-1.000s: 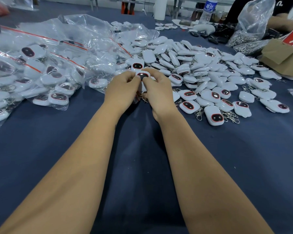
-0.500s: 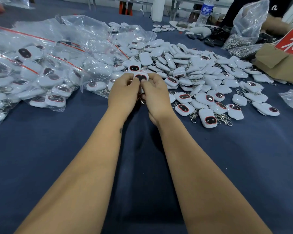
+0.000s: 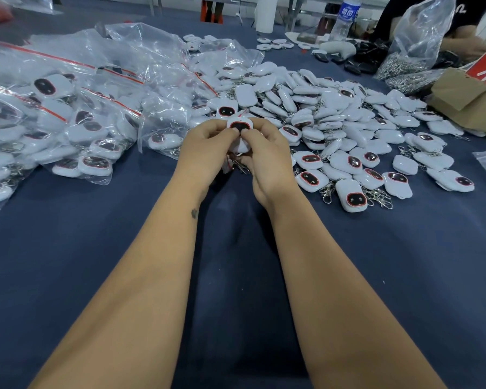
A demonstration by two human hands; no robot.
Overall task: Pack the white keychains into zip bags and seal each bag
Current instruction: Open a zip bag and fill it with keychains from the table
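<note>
Above the table [image 3: 68, 262], hands [image 3: 205, 148] pinch keychain [image 3: 239, 127].

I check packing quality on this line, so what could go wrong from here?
1. Both hands, left and right, pinch one keychain; whether a bag is around it is unclear, so it could end up unsealed.
2. Its metal clip dangles below and may catch in a bag's zip.
3. The loose pile touches the filled bags, so packed and unpacked could get mixed.
</note>
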